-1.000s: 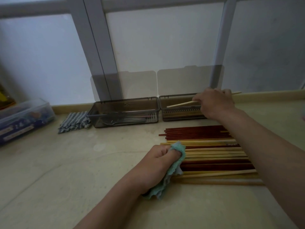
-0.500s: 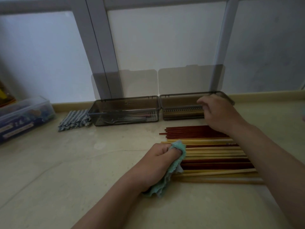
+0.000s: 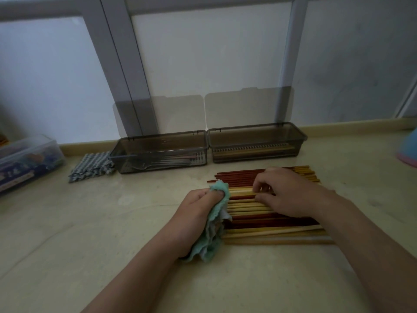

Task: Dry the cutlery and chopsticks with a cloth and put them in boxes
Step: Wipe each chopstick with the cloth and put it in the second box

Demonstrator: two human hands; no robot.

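Several chopsticks point(image 3: 270, 233), dark red and pale wood, lie side by side on the counter. My left hand point(image 3: 196, 206) grips a green cloth point(image 3: 214, 240) at the row's left ends. My right hand point(image 3: 288, 193) rests on the row, its curled thumb and fingertips pinching a pale chopstick point(image 3: 241, 192). Behind the row stand two smoky plastic boxes with lids raised. The left box point(image 3: 162, 141) holds cutlery point(image 3: 158, 164). The right box point(image 3: 257, 134) holds pale chopsticks point(image 3: 252, 152).
A folded checked cloth point(image 3: 91, 166) lies left of the boxes. Further left is a clear lidded container point(image 3: 29, 159). A blue and pink object point(image 3: 409, 152) pokes in at the right edge. A frosted window and low ledge close off the back.
My right hand dropped a pale chopstick into the right box, then came back to the row and now pinches another one. My left hand has stayed in place with the cloth.
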